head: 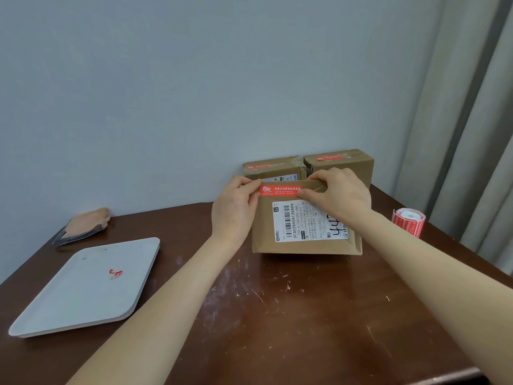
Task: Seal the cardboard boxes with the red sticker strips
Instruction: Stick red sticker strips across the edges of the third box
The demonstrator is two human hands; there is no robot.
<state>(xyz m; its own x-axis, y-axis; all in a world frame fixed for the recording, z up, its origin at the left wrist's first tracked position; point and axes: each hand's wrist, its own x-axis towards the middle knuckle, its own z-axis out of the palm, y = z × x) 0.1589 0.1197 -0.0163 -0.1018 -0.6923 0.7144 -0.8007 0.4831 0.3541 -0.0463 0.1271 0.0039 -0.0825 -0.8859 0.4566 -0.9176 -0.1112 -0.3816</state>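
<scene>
Two hands pinch the strip (280, 190) between them: the left hand (236, 207) grips its left end, the right hand (338, 195) its right end. It lies along the top edge of the box (305, 226). Fingers hide the ends, so it may be only partly stuck. It should be pressed flat from the middle outward, bridging the flap seam. Beyond the hands, two far boxes (274, 168) already carry strips. The roll (409, 222) stands right of the right hand.

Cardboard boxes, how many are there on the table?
3. The front cardboard box is held by the left hand and right hand. The back-left box and back-right box stand side by side behind it. More could hide behind them.
</scene>
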